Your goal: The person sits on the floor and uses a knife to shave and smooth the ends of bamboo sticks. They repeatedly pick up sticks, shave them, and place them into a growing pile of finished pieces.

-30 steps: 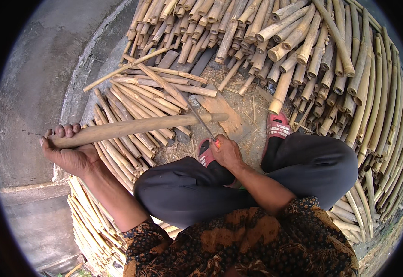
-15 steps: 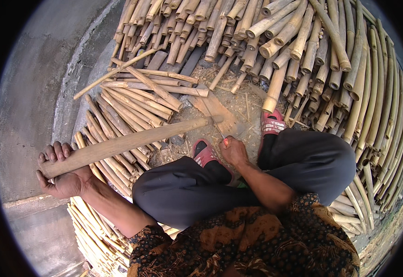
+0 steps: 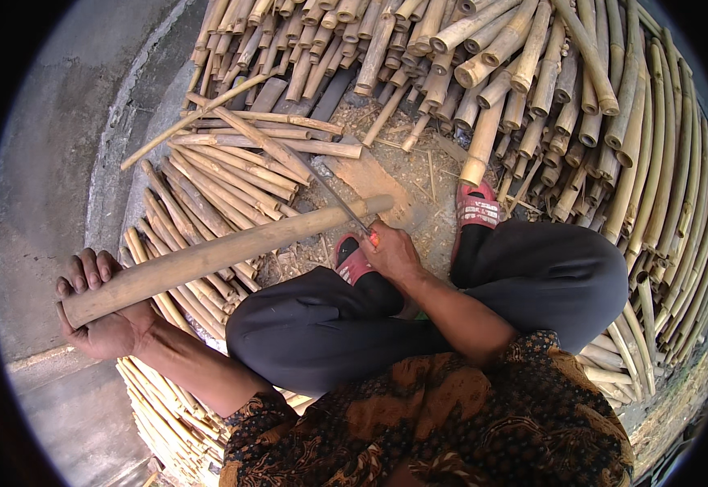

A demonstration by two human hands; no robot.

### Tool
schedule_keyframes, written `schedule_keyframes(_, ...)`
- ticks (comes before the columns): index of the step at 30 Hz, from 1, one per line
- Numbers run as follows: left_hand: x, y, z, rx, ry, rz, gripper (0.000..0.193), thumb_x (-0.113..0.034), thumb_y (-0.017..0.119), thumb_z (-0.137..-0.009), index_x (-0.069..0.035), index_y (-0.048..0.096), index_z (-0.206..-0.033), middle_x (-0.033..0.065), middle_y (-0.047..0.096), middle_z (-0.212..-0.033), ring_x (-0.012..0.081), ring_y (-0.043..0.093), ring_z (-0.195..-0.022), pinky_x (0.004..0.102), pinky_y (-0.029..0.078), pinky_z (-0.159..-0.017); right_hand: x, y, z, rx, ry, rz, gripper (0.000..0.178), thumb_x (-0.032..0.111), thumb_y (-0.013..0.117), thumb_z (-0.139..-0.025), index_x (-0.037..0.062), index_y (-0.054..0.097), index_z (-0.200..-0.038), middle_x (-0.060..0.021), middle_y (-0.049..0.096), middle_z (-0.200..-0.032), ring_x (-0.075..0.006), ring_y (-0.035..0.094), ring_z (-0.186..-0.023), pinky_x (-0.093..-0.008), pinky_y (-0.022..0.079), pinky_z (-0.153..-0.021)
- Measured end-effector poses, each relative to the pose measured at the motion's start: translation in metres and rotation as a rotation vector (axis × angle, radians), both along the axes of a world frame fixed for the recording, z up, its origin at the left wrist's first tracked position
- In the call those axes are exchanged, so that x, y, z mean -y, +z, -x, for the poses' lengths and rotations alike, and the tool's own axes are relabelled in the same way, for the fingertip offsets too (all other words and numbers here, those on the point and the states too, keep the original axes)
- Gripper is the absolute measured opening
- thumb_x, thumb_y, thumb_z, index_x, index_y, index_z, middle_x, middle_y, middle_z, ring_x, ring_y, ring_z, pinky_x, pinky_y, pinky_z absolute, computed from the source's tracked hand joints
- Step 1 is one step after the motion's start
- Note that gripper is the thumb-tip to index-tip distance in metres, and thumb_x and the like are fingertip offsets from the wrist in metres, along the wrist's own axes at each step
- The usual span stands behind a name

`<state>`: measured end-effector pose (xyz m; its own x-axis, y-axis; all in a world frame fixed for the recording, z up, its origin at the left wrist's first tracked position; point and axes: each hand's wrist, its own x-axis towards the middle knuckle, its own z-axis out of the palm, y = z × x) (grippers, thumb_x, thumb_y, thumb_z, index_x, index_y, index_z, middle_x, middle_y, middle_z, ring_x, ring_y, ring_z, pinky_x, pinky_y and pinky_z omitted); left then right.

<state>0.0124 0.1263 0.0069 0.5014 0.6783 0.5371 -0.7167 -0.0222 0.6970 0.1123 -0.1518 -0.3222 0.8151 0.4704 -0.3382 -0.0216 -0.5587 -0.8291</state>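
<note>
A thick bamboo pole (image 3: 232,253) slants across the view, rising from my left hand to its far end in front of my right hand. My left hand (image 3: 106,312) is closed around the near end, palm beneath it and fingertips on its upper side. In my right hand (image 3: 392,253) is a long, narrow-bladed tool (image 3: 333,196) with an orange handle. Its blade crosses the pole near the far end and points to the upper left. Whether the edge is smooth or toothed is too small to tell.
Cut bamboo lengths (image 3: 232,183) lie fanned out on the left, beneath the held pole. A large stack of bamboo poles (image 3: 524,73) fills the far side and right. A flat brown board (image 3: 374,183) rests on the ground among shavings, beyond my pink-shod feet.
My right hand has moved slightly left and up, and the blade now reaches farther to the upper left across the pole. The pole has turned a little, its left end slightly lower.
</note>
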Motion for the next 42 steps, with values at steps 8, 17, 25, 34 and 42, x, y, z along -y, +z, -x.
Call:
schedule_keyframes(8, -0.002, -0.001, 0.005, 0.122, -0.174, 0.030, 0.030, -0.035, 0.061, -0.093, -0.005, 0.057, -0.090, 0.0047, 0.044, -0.072, 0.0159, 0.044, -0.062, 0.0292, 0.037, -0.055, 0.003, 0.010, -0.005, -0.003, -0.022, 0.018, 0.034, 0.033, 0.062, -0.090, 0.0019, 0.068, -0.103, -0.0309, 0.069, -0.091, -0.0493, 0.068, -0.090, -0.0541, 0.054, -0.081)
schedule_keyframes(17, 0.012, 0.003, 0.001, 0.137, -0.159, -0.021, 0.028, -0.031, 0.057, -0.097, -0.008, 0.061, -0.082, 0.0010, 0.048, -0.064, 0.0107, 0.047, -0.050, 0.0265, 0.044, -0.045, 0.001, 0.028, -0.001, 0.164, 0.088, -0.115, 0.033, 0.031, 0.066, -0.088, 0.0011, 0.067, -0.101, -0.0285, 0.070, -0.088, -0.0480, 0.069, -0.086, -0.0539, 0.055, -0.079)
schedule_keyframes(25, 0.009, 0.003, -0.007, 0.113, -0.256, -0.039, 0.025, -0.027, 0.055, -0.097, -0.009, 0.060, -0.080, 0.0010, 0.048, -0.063, 0.0104, 0.047, -0.050, 0.0265, 0.044, -0.045, 0.009, 0.019, -0.008, 0.075, 0.002, 0.070, 0.031, 0.029, 0.066, -0.088, 0.0009, 0.067, -0.102, -0.0290, 0.070, -0.089, -0.0479, 0.068, -0.089, -0.0540, 0.055, -0.081)
schedule_keyframes(34, 0.008, 0.008, -0.012, 0.072, -0.307, -0.098, 0.024, -0.025, 0.055, -0.099, -0.009, 0.062, -0.082, 0.0011, 0.047, -0.064, 0.0113, 0.048, -0.053, 0.0269, 0.045, -0.050, 0.026, 0.003, -0.010, -0.199, -0.206, 0.278, 0.031, 0.028, 0.059, -0.091, 0.0003, 0.068, -0.103, -0.0308, 0.070, -0.095, -0.0476, 0.069, -0.094, -0.0545, 0.054, -0.085)
schedule_keyframes(42, 0.010, 0.010, -0.014, 0.074, -0.386, -0.007, 0.020, -0.020, 0.058, -0.098, -0.010, 0.060, -0.081, 0.0012, 0.044, -0.069, 0.0117, 0.043, -0.056, 0.0273, 0.040, -0.052, 0.020, -0.006, 0.000, -0.013, -0.151, 0.069, 0.030, 0.031, 0.062, -0.089, 0.0029, 0.066, -0.098, -0.0305, 0.068, -0.090, -0.0510, 0.065, -0.090, -0.0526, 0.053, -0.078)
